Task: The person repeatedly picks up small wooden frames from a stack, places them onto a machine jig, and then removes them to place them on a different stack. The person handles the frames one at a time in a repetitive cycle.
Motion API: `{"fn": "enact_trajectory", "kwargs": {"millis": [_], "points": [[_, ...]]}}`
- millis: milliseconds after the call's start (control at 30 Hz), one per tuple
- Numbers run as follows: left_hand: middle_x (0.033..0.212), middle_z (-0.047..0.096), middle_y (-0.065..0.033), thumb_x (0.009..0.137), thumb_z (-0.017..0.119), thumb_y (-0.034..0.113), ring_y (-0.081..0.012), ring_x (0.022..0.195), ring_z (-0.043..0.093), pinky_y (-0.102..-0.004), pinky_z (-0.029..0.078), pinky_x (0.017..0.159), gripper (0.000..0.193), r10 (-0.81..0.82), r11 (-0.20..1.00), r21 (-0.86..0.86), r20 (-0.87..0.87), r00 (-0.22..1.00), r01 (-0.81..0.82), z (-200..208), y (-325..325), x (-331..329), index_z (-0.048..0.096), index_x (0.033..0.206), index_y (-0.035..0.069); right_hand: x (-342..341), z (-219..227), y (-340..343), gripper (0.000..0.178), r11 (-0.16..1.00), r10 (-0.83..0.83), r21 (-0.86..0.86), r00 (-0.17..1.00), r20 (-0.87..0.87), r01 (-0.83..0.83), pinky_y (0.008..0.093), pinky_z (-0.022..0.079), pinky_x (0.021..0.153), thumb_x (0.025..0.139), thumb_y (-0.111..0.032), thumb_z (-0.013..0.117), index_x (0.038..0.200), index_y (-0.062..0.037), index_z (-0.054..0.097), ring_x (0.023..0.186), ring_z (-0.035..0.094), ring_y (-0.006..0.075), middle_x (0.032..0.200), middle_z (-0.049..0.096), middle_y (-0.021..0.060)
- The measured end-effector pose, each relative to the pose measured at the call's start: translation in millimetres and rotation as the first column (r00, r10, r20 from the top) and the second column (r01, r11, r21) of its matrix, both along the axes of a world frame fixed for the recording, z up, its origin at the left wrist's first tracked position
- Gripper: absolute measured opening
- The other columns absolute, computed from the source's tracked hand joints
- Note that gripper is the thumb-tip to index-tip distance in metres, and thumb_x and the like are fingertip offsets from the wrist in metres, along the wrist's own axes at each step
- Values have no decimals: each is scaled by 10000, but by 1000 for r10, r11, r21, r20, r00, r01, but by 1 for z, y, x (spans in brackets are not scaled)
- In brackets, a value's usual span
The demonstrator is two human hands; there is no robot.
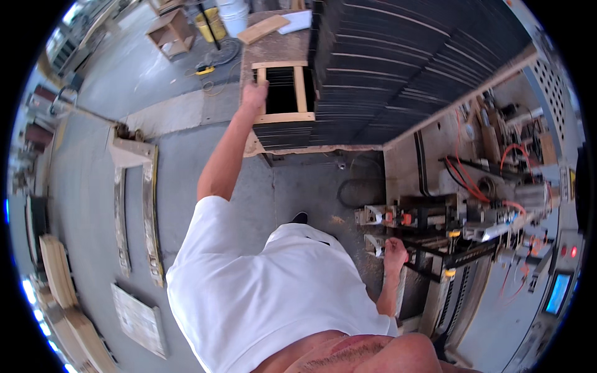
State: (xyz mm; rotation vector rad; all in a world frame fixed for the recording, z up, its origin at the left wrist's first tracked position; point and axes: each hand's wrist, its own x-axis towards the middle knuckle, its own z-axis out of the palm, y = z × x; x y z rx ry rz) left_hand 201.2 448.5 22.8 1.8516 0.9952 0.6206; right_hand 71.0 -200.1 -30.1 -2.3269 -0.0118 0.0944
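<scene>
My left arm reaches forward and my left hand (254,97) is closed on the left slat of a small pale wooden frame (301,90). This frame lies on top of a low pile of black panels (283,135), with black showing through its opening. On the right, my right hand (394,255) is beside the machine's clamp end (375,244), next to a small red part. Its fingers are curled together, and whatever they may hold is too small to make out.
Tall stacks of black panels (398,56) stand ahead on a bench. The machine (491,230), with hoses and a lit screen (558,293), fills the right side. A pallet jack (150,211) and a white board (138,318) are on the floor to the left. Buckets (232,17) stand far ahead.
</scene>
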Motion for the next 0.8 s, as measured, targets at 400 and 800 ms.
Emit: {"fn": "enact_trajectory", "kwargs": {"millis": [400,800], "points": [[1035,652,-117,1019,423,257,-173,884,638,-300,524,803,341,-558,744,-63,488,671,665,25,-271,-110,603,1066,-28,-89,153,-109,167,808,-437,-238,820,370,539,397,506,722,803,-98,678,961,-60,640,843,638,353,890,663,144],[1060,661,-105,994,507,226,-136,847,643,-282,542,769,295,-938,-89,-442,339,75,893,-7,-576,-112,585,1179,10,-358,253,-234,319,21,-788,-623,396,471,782,441,449,866,762,-186,723,1005,-41,576,1048,553,356,1113,601,145]]}}
